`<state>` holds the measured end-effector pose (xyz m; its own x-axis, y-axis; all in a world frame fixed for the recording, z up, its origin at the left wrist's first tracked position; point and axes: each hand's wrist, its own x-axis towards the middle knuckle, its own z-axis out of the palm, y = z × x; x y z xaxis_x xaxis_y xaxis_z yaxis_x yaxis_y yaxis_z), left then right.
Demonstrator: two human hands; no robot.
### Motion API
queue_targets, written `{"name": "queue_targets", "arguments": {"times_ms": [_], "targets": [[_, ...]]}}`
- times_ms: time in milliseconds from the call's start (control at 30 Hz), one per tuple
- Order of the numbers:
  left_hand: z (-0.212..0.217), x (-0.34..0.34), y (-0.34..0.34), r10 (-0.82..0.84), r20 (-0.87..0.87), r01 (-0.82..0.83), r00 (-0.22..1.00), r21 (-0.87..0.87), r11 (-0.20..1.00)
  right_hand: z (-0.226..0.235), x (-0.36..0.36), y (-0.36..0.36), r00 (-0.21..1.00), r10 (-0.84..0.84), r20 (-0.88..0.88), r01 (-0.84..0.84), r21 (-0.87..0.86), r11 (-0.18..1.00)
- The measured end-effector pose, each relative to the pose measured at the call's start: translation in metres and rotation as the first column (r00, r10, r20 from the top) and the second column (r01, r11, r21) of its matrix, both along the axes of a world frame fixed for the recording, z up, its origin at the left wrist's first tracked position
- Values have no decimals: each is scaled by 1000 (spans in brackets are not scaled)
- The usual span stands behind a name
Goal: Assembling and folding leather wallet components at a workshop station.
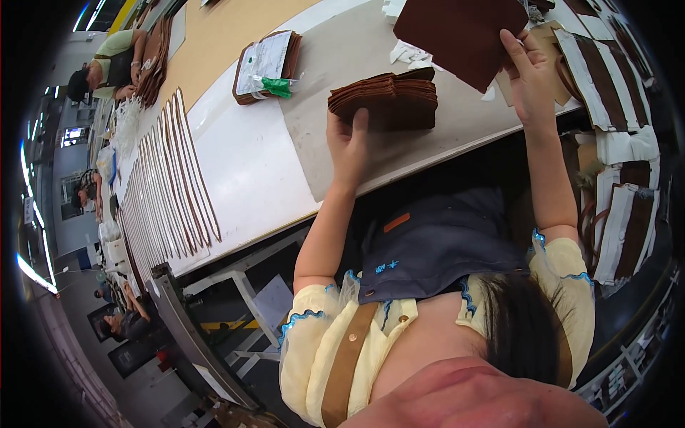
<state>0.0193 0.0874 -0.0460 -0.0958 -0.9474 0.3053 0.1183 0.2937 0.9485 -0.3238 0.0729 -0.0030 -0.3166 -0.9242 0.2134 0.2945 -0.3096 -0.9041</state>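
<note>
My left hand [347,146] grips the left end of a thick stack of brown leather pieces [399,103], thumb on the near face and fingers out of sight behind. The stack is tilted up over the grey mat [307,153] on the table. At the upper right, my right hand [529,82] pinches the edge of a single flat dark brown leather panel [460,39], held up apart from the stack. The panel's upper part runs out of the picture.
Another brown stack [267,68] with a paper sheet and green plastic lies farther left. Long thin brown strips [168,178] lie in a row on the white table. Bundles of brown and white pieces [606,85] sit at the right. Co-workers [114,68] are at the far left.
</note>
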Motion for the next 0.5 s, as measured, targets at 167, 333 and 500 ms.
{"name": "queue_targets", "arguments": {"times_ms": [167, 333, 500], "targets": [[1, -2, -3, 69, -20, -69, 997, 5, 998, 28, 45, 21, 990, 22, 137, -21, -11, 1000], [11, -2, -11, 209, -204, -179, 956, 155, 971, 1, 122, 60, 911, 19, 412, -46, 55, 997], [10, 3, -14, 216, -294, -125, 931, 298, 946, -21, 168, 73, 703, 146, 696, -436, 259, 862]]}}
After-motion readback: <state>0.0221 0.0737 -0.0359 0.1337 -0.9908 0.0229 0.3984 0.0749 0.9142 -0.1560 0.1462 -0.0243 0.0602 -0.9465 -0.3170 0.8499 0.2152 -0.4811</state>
